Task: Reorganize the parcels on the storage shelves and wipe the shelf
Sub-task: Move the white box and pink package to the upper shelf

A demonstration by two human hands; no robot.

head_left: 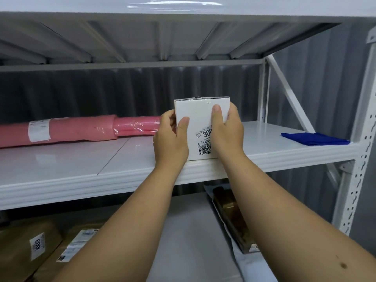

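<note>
Head view: small white cardboard parcel [200,121] upright at front edge of white metal shelf [81,161], gripped by left hand [169,142] and right hand [226,131] (fingers curled round its sides); best slid squarely back, label outward.

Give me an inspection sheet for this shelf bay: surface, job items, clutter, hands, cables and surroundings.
Surface: white metal shelf, glossy, seam between its panels.
Job's things: white box upright at the shelf's front edge, label with QR code facing the camera; pink wrapped roll lying at the back left; blue cloth folded at the right end.
Clutter: nothing seen.
Grippers: left hand and right hand grip the box's sides, thumbs on its front.
Cables: nothing seen.
Surroundings: brown parcels and a grey bag on the shelf below; perforated upright at right.
</note>
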